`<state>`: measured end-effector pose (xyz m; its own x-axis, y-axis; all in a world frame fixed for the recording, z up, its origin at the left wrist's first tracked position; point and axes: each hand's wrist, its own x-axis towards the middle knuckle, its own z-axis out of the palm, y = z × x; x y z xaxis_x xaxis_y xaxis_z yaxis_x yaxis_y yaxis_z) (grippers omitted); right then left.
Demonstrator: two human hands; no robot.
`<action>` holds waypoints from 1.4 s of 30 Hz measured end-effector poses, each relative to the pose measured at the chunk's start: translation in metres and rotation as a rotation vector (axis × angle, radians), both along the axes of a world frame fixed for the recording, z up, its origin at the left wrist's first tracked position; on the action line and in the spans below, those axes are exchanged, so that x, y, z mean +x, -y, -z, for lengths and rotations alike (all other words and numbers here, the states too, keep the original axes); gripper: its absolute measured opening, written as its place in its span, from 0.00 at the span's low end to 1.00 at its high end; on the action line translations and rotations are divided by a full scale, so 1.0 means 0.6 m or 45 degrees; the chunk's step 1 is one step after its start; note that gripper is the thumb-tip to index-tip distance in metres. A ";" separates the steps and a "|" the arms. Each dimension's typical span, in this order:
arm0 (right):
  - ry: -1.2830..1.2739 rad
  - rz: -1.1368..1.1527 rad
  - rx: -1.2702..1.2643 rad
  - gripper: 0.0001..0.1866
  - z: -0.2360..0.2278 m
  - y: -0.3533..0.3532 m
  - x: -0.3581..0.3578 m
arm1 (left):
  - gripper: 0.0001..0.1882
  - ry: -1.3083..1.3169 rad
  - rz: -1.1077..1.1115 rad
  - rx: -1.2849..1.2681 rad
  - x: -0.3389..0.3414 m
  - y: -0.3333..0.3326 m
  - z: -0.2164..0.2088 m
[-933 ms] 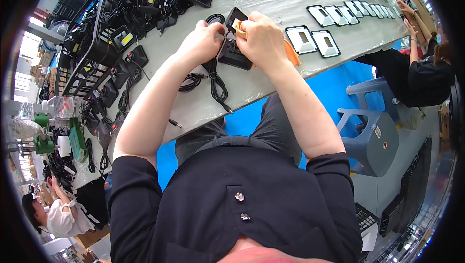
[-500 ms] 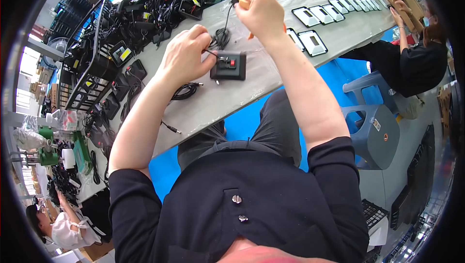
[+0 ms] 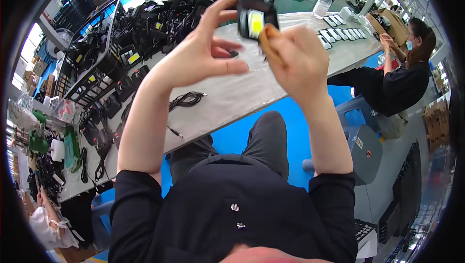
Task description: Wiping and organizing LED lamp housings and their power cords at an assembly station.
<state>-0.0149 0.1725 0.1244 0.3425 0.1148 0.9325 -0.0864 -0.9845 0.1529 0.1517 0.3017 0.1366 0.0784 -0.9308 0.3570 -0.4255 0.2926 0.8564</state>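
A small black lamp (image 3: pixel 246 17) with a bright yellow-and-white panel is up in the air above the table, blurred by motion. My right hand (image 3: pixel 301 59) is closed around an orange-brown cloth (image 3: pixel 272 45), whose upper end meets the lamp's lower right side. To the left of the lamp, my left hand (image 3: pixel 196 52) has its fingers spread and its thumb stretched out. Its index fingertip reaches the lamp's upper left edge; whether it bears any weight is unclear. A small dark piece, perhaps cable, shows by its lower fingers.
Many black lamps with cables (image 3: pixel 164 18) are heaped along the table's far left, beside a black crate (image 3: pixel 99 64). A coiled black cable (image 3: pixel 186 99) lies near me. White-and-black frames (image 3: pixel 344 34) stand in rows at right, near a bottle (image 3: pixel 321 5) and a seated co-worker (image 3: pixel 404 76).
The black lamp has left the table and been raised, its lit-looking panel now showing. My left hand has opened and moved up; my right hand has come lower and to the right with the cloth.
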 end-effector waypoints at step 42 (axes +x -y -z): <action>-0.493 -0.505 0.712 0.08 0.028 -0.121 -0.088 | 0.48 -0.823 0.085 -0.099 -0.096 -0.122 0.062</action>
<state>-0.0675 0.2450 0.1077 0.6865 -0.1548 0.7104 0.2455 -0.8703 -0.4269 0.0943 0.3749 0.0994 0.2430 -0.9144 0.3238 0.1890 0.3721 0.9088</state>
